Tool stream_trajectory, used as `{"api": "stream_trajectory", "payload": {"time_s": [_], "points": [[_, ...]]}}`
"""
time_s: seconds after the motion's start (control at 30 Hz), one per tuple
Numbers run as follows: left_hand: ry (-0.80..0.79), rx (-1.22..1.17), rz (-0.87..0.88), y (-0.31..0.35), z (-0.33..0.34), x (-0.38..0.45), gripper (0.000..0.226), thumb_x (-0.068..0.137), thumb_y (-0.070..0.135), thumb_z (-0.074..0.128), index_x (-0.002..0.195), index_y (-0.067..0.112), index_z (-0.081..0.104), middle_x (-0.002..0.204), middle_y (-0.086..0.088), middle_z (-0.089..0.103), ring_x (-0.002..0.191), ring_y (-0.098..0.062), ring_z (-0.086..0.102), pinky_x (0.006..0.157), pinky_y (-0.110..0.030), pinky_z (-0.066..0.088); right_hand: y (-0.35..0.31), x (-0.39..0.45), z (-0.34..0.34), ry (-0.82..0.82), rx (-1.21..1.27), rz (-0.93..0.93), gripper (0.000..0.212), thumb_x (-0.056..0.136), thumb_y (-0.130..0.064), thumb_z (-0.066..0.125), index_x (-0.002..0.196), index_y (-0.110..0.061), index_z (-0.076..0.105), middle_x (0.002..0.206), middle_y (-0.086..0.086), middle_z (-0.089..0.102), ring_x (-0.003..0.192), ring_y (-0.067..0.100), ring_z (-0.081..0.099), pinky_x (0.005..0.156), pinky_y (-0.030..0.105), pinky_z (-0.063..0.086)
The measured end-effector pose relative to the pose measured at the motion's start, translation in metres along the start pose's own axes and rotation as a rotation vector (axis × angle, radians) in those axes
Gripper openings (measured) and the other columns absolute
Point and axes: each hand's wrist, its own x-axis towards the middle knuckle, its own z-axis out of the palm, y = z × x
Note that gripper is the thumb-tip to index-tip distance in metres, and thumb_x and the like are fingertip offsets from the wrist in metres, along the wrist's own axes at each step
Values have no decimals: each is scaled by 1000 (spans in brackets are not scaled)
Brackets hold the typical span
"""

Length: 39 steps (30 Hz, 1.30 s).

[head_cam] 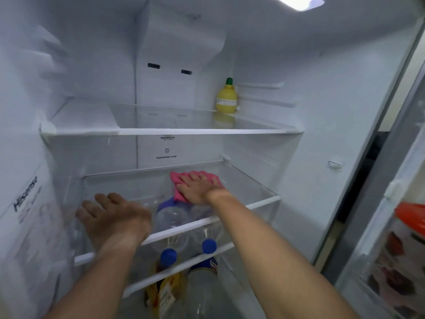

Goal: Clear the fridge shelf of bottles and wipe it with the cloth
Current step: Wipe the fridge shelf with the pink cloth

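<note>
Pressing flat, the right hand [199,188] has fingers spread on the pink cloth [184,183], palm down on the middle glass shelf [253,187]. Left hand [110,217] is open, holding nothing, at the shelf's front-left edge. Blue-capped bottles [169,255] stand below both hands, under the shelf. Yellow lemon-shaped bottle [226,96] sits one shelf above, behind the right hand.

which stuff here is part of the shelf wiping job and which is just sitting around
In the job:
pink cloth, under the right hand
glass shelf being wiped
left hand, resting on that shelf

Just there:
lemon juice bottle on the top shelf
blue-capped bottles on the shelf below
red-lidded jar in the door
</note>
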Motion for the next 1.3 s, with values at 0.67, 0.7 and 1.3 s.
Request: {"api": "stream_trajectory", "payload": {"time_s": [0.67,0.7,1.3], "points": [[-12,-80,12,1,-8,-11,70,98,40,19,154,-1,13,163,-22,9,148,-44,10,121,-52,6,8,-125,32,189,111,77,60,101,-51,6,159,-42,15,170,-6,13,157,24,3,120,61,-7],[-10,-80,14,1,-9,-11,70,98,40,19,154,-1,13,163,-22,10,148,-44,11,121,-52,6,-10,-125,32,166,106,18,58,102,-50,8,159,-41,17,170,-5,13,157,25,3,119,63,-9],[-38,-55,32,4,-8,-8,70,97,36,25,155,-1,12,163,-23,8,148,-46,7,121,-54,3,104,-74,0,54,-50,434,92,73,-84,9,158,-50,7,170,1,14,156,26,9,123,50,5]]}}
